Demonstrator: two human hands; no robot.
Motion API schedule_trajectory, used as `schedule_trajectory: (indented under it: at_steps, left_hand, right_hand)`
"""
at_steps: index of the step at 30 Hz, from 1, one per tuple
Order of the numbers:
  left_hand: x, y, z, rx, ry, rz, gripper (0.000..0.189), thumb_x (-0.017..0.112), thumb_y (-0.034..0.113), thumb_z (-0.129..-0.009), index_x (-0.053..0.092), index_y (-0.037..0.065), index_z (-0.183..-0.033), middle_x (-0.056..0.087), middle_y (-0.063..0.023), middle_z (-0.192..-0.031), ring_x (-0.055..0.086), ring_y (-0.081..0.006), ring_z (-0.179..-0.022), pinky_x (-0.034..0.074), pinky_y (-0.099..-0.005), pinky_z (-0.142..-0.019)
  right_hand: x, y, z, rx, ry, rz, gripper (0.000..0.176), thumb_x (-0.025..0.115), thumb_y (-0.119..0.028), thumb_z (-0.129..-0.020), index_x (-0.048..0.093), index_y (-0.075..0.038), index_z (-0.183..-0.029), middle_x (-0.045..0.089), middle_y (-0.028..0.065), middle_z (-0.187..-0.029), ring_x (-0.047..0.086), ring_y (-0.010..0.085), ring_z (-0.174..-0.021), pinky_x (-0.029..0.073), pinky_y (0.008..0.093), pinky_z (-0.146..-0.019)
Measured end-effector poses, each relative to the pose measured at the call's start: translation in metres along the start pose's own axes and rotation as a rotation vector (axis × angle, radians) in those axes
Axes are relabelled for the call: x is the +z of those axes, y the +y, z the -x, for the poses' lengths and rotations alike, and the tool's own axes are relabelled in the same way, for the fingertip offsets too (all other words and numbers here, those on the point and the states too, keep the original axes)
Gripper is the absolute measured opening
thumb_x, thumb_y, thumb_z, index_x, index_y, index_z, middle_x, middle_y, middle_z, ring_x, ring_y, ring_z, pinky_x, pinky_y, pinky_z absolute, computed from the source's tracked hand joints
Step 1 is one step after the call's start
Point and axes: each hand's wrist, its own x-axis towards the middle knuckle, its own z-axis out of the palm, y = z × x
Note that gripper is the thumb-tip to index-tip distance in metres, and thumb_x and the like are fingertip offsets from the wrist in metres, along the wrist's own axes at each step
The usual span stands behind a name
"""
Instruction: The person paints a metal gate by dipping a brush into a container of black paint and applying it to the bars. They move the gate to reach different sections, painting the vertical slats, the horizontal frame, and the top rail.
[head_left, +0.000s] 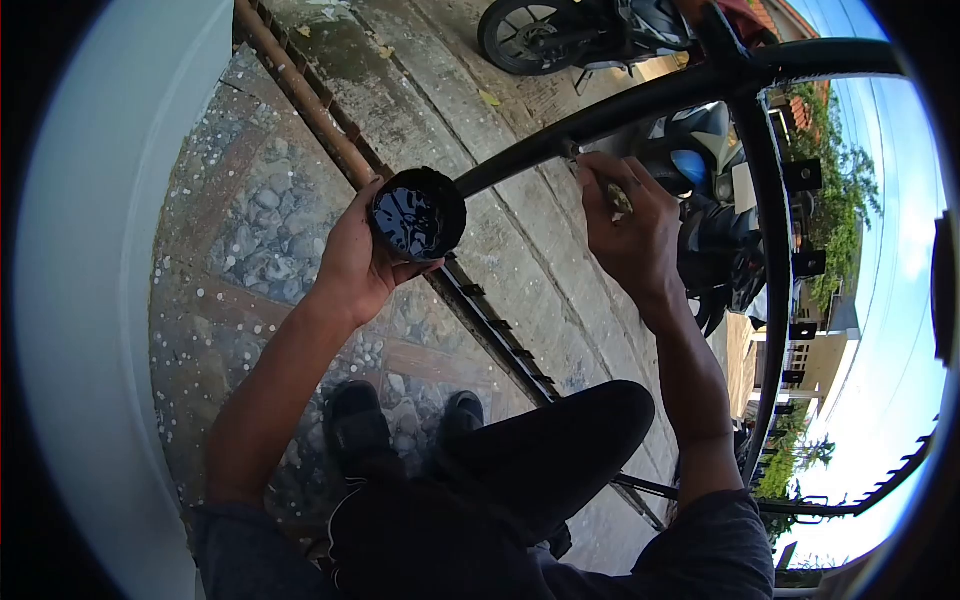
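My left hand [352, 258] is wrapped around a round black container [418, 214] of glossy black liquid that looks like paint. Its open top faces me. Closed around a small paintbrush [621, 200], my right hand [638, 225] is up against a black metal bar [640, 103]. The brush's bristle end [570, 149] meets the bar's lower edge; my fingers hide most of the brush. The bar runs from behind the container to a thicker junction [752, 72] at the upper right.
A rusty pipe [310, 100] and a dark toothed rail cross the ground diagonally. Parked motorcycles [545, 35] stand beyond the bars. A pale wall [185, 230] rises at the left. Below me are my shoes [358, 415] on the paint-spotted stone floor [262, 225].
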Motion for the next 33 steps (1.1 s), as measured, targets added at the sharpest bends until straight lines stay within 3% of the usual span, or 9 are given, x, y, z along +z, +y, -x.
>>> schedule_trajectory:
  at_steps: [5,8,11,14,19,20,23,26,33]
  left_hand:
    - [-0.003,0.001,0.0,0.011,-0.01,0.004,0.045,0.037,0.044,-0.104,0.055,0.009,-0.125,0.067,-0.0112,-0.11,0.071,-0.0219,-0.09,0.064,-0.0376,-0.072]
    - [-0.003,-0.004,-0.005,-0.013,-0.014,0.007,0.047,0.035,0.044,-0.103,0.055,0.009,-0.126,0.067,-0.0113,-0.111,0.071,-0.0232,-0.092,0.065,-0.0395,-0.072]
    - [0.0,-0.006,-0.007,-0.043,-0.044,0.026,0.049,0.033,0.044,-0.103,0.055,0.008,-0.128,0.067,-0.0123,-0.112,0.071,-0.025,-0.093,0.065,-0.0405,-0.072]
    - [0.001,-0.004,-0.004,-0.059,-0.078,0.035,0.051,0.032,0.045,-0.103,0.055,0.007,-0.129,0.066,-0.014,-0.112,0.07,-0.0279,-0.093,0.065,-0.0408,-0.072]
    - [0.018,0.019,0.016,-0.077,-0.106,0.032,0.05,0.033,0.046,-0.103,0.055,0.009,-0.13,0.064,-0.0129,-0.119,0.069,-0.0266,-0.098,0.064,-0.0435,-0.074]
    - [0.019,0.025,0.019,-0.087,-0.131,0.036,0.052,0.032,0.045,-0.103,0.054,0.007,-0.131,0.063,-0.0155,-0.122,0.068,-0.0308,-0.101,0.064,-0.0459,-0.076]
    - [0.043,0.05,0.032,-0.096,-0.187,0.098,0.054,0.033,0.044,-0.103,0.052,0.003,-0.133,0.062,-0.019,-0.123,0.067,-0.0368,-0.105,0.064,-0.0475,-0.077]
    - [0.05,0.075,0.037,-0.1,-0.147,0.114,0.051,0.037,0.037,-0.102,0.05,0.001,-0.135,0.06,-0.0223,-0.125,0.063,-0.0432,-0.109,0.063,-0.0503,-0.08]
    - [0.085,0.107,0.055,-0.11,-0.123,0.117,0.054,0.04,0.033,-0.102,0.036,0.002,-0.146,0.055,-0.0241,-0.13,0.06,-0.0451,-0.114,0.062,-0.0515,-0.082]
  right_hand:
    - [-0.047,-0.015,-0.029,-0.306,0.329,0.266,0.019,0.071,0.0,-0.083,0.067,-0.004,-0.101,0.064,0.0078,-0.079,0.063,0.0158,-0.06,0.051,0.0282,-0.051]
    - [-0.056,-0.025,-0.046,-0.377,0.159,0.481,0.031,0.072,0.004,-0.077,0.064,-0.003,-0.107,0.059,0.0068,-0.084,0.062,0.019,-0.06,0.051,0.0325,-0.051]
    - [-0.05,-0.027,-0.039,-0.295,-0.289,0.636,0.037,0.066,0.002,-0.078,0.06,-0.005,-0.114,0.054,0.0099,-0.092,0.063,0.0234,-0.062,0.051,0.0379,-0.051]
    - [-0.054,-0.033,-0.017,-0.241,-0.44,0.261,0.034,0.064,-0.001,-0.08,0.059,-0.005,-0.113,0.054,0.0105,-0.093,0.062,0.0238,-0.061,0.05,0.0391,-0.05]
    - [-0.071,-0.034,0.024,-0.014,-0.068,-0.082,0.025,0.069,-0.001,-0.083,0.066,-0.006,-0.107,0.06,0.0084,-0.079,0.063,0.0219,-0.06,0.049,0.0353,-0.05]
    - [-0.066,-0.03,0.033,0.053,0.159,-0.15,0.024,0.071,-0.001,-0.083,0.068,-0.005,-0.106,0.066,0.0107,-0.075,0.067,0.0197,-0.064,0.051,0.03,-0.052]
    - [-0.057,-0.027,0.066,0.781,0.698,-0.836,0.019,0.063,-0.009,-0.093,0.066,0.003,-0.107,0.071,0.0145,-0.085,0.07,0.0177,-0.071,0.057,0.0265,-0.057]
    - [-0.028,0.009,0.074,1.012,1.102,-1.313,0.033,0.061,-0.022,-0.096,0.061,0.002,-0.118,0.07,0.014,-0.088,0.068,0.0179,-0.069,0.057,0.0259,-0.057]
    - [0.009,0.033,0.03,0.868,1.128,-2.028,0.038,0.064,-0.026,-0.095,0.058,-0.001,-0.123,0.071,0.0126,-0.093,0.065,0.0174,-0.063,0.051,0.0249,-0.048]
